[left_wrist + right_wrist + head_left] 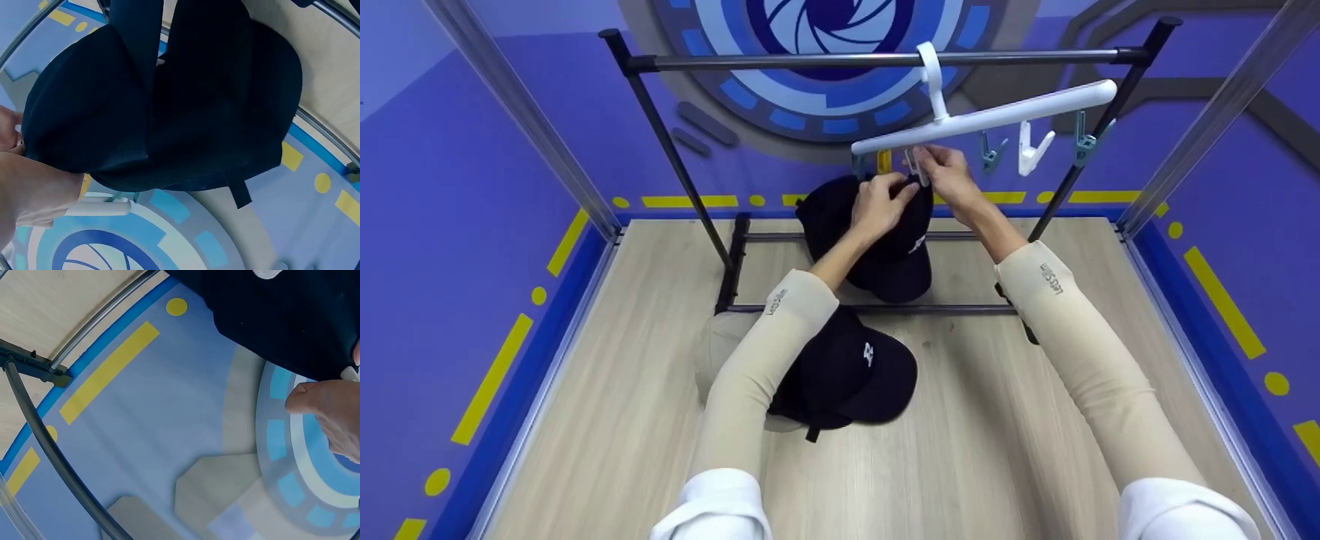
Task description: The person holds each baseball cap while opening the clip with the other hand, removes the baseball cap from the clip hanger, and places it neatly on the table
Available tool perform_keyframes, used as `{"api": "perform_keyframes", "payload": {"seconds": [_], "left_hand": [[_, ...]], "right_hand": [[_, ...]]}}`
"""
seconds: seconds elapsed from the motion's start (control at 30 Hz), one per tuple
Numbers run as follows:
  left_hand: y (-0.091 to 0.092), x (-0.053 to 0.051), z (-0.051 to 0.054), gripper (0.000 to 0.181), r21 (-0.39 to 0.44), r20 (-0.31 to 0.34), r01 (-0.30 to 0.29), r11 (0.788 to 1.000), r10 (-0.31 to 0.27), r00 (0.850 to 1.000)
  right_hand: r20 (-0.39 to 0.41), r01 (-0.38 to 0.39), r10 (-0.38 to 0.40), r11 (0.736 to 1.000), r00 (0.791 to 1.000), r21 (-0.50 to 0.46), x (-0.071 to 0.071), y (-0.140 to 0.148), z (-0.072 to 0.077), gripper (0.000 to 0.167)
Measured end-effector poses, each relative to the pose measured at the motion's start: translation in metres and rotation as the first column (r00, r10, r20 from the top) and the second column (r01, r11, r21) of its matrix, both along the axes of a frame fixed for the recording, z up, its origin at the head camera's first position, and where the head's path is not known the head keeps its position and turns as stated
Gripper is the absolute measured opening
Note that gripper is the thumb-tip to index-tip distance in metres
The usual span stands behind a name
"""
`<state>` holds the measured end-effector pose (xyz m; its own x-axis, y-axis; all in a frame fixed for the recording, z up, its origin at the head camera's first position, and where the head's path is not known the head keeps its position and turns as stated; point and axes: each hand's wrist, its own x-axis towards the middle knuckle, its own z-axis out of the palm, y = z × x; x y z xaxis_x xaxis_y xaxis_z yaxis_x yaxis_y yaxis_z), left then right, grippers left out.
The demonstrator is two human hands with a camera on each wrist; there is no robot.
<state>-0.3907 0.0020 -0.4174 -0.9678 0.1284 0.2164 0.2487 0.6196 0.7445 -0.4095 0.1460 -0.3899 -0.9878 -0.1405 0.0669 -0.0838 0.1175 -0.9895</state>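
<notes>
A black cap point(894, 255) with a small white emblem hangs below the left end of a white clip hanger point(990, 120). My left hand point(879, 204) pinches the cap's upper edge. Beside it, my right hand point(949, 178) grips a pale clothes clip point(916, 166) on the hanger, close to that edge. In the left wrist view the cap point(185, 112) fills the middle, its strap dangling. The right wrist view has the cap point(270, 315) at the top and the right hand point(332, 410) at the edge. How far the clip bites the fabric is hidden.
The hanger's hook loops over a dark rack rail point(780, 62). Grey-green and white clips point(1033, 148) dangle at the hanger's right, a yellow clip point(884, 160) at its left. Another black cap point(847, 367) lies on the wooden floor, beside a beige item point(727, 345) partly behind my left sleeve.
</notes>
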Motion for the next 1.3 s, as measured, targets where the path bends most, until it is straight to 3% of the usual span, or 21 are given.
{"api": "perform_keyframes", "payload": {"seconds": [0.23,0.47,0.87,1.3], "left_hand": [[0.004,0.0,0.003,0.03,-0.025,0.01,0.013,1.0,-0.012,1.0],[0.004,0.001,0.003,0.025,-0.034,-0.016,0.022,0.999,-0.023,1.0],[0.002,0.005,0.001,0.025,-0.038,-0.041,0.024,0.999,-0.026,0.999],[0.007,0.014,-0.001,0.027,-0.074,0.002,0.053,0.996,-0.053,0.999]], "right_hand": [[0.012,0.091,-0.091,0.996,0.996,-0.002,0.001,-0.001,0.003,0.042],[0.026,0.164,-0.163,0.984,0.986,-0.062,0.002,-0.001,0.001,0.035],[0.066,0.146,-0.137,0.978,0.988,-0.149,0.002,-0.002,0.002,0.04],[0.073,0.152,-0.146,0.984,0.987,-0.091,0.002,0.001,0.003,0.04]]}}
